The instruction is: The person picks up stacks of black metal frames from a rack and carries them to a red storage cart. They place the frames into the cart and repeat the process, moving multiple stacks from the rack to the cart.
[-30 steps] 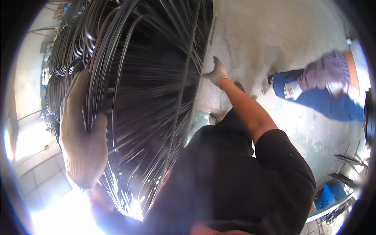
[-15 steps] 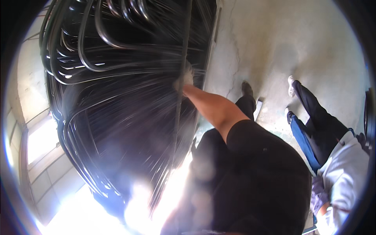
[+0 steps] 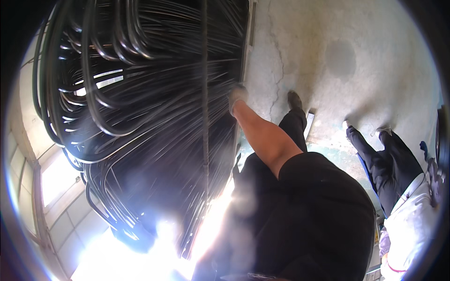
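My right arm reaches up and left from a short black sleeve. My right hand (image 3: 237,99), in a light glove, is at the right-hand edge of a large mass of glossy black tubes (image 3: 154,100). Motion blur and the angle hide its fingers, so its grip is unclear. The tubes fan out leftward from near the hand and bend into loops (image 3: 101,126) at the far left. In front of them a thin grey rope-like line (image 3: 205,89) runs up and down. No part of my left hand shows.
Grey concrete floor (image 3: 318,61) with a crack lies to the right of the tubes. A co-worker in dark trousers and a white top (image 3: 408,229) stands at my right. A tiled wall (image 3: 65,222) with a bright window (image 3: 58,178) is at the left; strong glare fills the lower left.
My right hand has shifted slightly right, from over the tubes to their edge. The looped tubes sit lower and farther left in the picture. The co-worker's legs have changed position.
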Demonstrator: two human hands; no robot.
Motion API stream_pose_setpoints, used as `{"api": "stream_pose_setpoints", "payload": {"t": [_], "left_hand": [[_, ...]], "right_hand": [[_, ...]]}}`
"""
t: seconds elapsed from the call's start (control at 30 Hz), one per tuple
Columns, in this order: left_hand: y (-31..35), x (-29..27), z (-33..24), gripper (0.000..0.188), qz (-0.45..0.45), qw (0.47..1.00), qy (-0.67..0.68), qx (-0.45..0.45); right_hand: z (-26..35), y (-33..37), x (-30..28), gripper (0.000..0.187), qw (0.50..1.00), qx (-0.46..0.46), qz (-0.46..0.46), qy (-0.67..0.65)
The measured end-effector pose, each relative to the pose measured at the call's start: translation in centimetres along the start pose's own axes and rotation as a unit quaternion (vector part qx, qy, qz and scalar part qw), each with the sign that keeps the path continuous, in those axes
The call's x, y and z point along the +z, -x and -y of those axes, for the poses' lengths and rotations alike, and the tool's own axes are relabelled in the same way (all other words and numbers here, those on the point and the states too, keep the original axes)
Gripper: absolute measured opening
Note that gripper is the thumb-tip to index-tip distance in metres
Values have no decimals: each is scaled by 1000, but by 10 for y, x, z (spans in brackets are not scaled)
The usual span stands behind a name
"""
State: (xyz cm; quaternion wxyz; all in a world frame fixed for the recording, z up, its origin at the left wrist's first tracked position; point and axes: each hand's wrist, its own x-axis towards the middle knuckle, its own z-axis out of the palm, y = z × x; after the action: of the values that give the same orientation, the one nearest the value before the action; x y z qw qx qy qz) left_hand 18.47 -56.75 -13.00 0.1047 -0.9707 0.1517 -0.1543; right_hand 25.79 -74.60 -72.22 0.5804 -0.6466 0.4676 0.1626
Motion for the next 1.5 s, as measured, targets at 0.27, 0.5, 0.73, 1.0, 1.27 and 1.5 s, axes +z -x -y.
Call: {"api": "stream_pose_setpoints", "payload": {"t": [0.27, 0.5, 0.73, 1.0, 1.27, 1.5], "left_hand": [[3, 21, 12, 55, -13, 1000, 22, -1], [-8, 26, 13, 54, -12, 999, 27, 16], [1, 15, 12, 52, -23, 999, 24, 1], [-6, 16, -6, 51, -29, 999, 16, -3], [-25, 29, -18, 49, -27, 1000, 9, -5], [-37, 46, -44, 49, -45, 999, 17, 2]], "right_hand": [[17, -39, 17, 25, 941, -203, 95, 252], [33, -35, 55, 21, 951, -154, 164, 210], [78, 9, 28, 25, 928, -207, 147, 272], [54, -32, 27, 26, 824, -320, 200, 422], [73, -46, 21, 29, 909, -191, 223, 295], [37, -85, -30, 34, 943, -144, 211, 212]]}}
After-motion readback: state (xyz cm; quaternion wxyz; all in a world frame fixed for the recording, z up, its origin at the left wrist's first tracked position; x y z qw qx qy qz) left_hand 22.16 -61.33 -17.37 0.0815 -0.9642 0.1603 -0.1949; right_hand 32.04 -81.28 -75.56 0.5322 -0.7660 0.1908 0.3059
